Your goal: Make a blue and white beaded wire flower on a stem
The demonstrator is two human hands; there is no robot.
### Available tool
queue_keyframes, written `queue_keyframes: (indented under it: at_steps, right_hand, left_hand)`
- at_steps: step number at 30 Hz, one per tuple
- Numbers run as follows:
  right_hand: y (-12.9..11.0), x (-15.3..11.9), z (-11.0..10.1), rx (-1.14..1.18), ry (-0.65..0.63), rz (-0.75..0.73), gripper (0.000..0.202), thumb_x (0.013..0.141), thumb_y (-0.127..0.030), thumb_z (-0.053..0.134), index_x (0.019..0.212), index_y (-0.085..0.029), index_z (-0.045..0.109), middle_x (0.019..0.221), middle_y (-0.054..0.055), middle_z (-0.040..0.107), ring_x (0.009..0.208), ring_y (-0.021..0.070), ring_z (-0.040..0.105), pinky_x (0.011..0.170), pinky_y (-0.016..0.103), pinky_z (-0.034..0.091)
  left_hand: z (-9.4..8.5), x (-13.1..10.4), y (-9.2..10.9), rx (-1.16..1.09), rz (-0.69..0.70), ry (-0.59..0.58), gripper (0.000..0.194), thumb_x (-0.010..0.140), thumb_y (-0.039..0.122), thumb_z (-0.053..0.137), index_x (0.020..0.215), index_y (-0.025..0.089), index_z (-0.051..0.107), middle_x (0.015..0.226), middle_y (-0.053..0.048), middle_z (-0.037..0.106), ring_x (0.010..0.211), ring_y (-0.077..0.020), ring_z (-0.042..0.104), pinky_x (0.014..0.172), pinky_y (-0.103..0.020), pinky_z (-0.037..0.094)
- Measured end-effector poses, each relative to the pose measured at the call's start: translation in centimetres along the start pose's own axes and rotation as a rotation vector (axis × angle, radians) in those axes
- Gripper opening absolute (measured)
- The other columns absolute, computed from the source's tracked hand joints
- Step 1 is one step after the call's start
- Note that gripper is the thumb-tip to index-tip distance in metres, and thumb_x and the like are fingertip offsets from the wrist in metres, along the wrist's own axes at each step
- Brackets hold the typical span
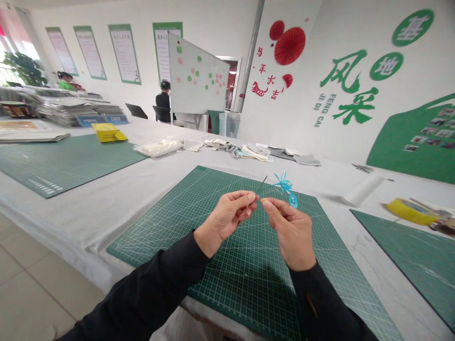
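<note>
- Head view: the left hand [231, 213] had its thumb and first finger pressed together on thin dark green stems [262, 184], smooth, straight and wire-like, which crossed near the fingertips.
- The right hand [293, 232] came in just beside it, thumb and forefinger narrowed to a tight pinch; whether anything lay between them was too small to tell.
- The blue ornament [284, 183] stood at the far end of one stem, above the mat and just beyond the right hand's fingers. It was a glossy, openwork shape of slim pointed petals with a pale beaded strip (rather like a tiny dragonfly), and a rounded scroll curled below.
- Under both hands lay a dark green cutting mat [177, 208], flat and rectangular, ruled with a fine white grid.
- The mat rested on a long desk [159, 175] covered in whitish, softly creased cloth.
- Toward the back left sat a yellow box [108, 132] of folded card, and near it a clear, crinkled plastic packet [161, 146] with pale contents.
- Behind the ornament, limp folded fabric pieces [256, 152] in white and grey formed a loose row.
- At the right were a pale roll [364, 188] and a shiny yellow tape ring [412, 211].
</note>
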State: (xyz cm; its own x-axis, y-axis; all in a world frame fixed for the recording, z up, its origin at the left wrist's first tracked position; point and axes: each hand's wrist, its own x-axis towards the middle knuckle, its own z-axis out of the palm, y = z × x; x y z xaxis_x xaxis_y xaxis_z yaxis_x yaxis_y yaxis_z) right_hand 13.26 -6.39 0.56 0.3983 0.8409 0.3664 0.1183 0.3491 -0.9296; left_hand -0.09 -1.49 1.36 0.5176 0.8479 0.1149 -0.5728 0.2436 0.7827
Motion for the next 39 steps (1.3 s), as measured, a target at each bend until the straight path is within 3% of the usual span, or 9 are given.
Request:
queue_keyframes:
  at_steps: [6,21,32,39]
  right_hand:
    - [-0.20,-0.08,0.19,0.134,-0.049,0.096,0.024,0.069,-0.037,0.076,0.084,-0.019,0.076,0.052,-0.004,0.051,0.047,0.0061,0.030,0.042,0.022,0.023]
    - [-0.17,-0.15,0.06,0.120,-0.056,0.062,0.023,0.070,-0.037,0.076,0.084,-0.018,0.076,0.051,-0.004,0.049,0.047,0.0063,0.031,0.042,0.023,0.022]
    - [-0.16,-0.18,-0.52,-0.047,-0.014,-0.040,0.023,0.071,-0.038,0.075,0.084,-0.019,0.076,0.052,-0.004,0.051,0.049,0.0064,0.032,0.045,0.023,0.027]
    - [-0.40,-0.21,-0.63,-0.128,-0.006,-0.078,0.023,0.073,-0.039,0.073,0.083,-0.019,0.076,0.049,-0.005,0.048,0.047,0.0065,0.032,0.044,0.023,0.028]
  left_hand:
    - [0.01,0.06,-0.10,0.004,0.028,0.001,0.020,0.071,0.026,0.077,0.074,0.009,0.067,0.062,0.001,0.059,0.046,-0.0014,0.046,0.041,-0.015,0.026]
    - [0.14,-0.01,-0.36,0.071,0.093,0.039,0.023,0.067,0.028,0.079,0.076,0.011,0.066,0.061,0.000,0.061,0.047,-0.0044,0.048,0.043,-0.018,0.028]
    - [0.49,-0.21,-0.13,0.184,0.136,0.035,0.021,0.068,0.028,0.076,0.071,0.011,0.066,0.057,0.002,0.056,0.046,-0.0034,0.043,0.043,-0.019,0.027]
    - [0.27,-0.14,-0.34,0.260,0.156,0.096,0.027,0.063,0.032,0.080,0.074,0.012,0.068,0.060,0.000,0.059,0.047,-0.0050,0.046,0.041,-0.018,0.026]
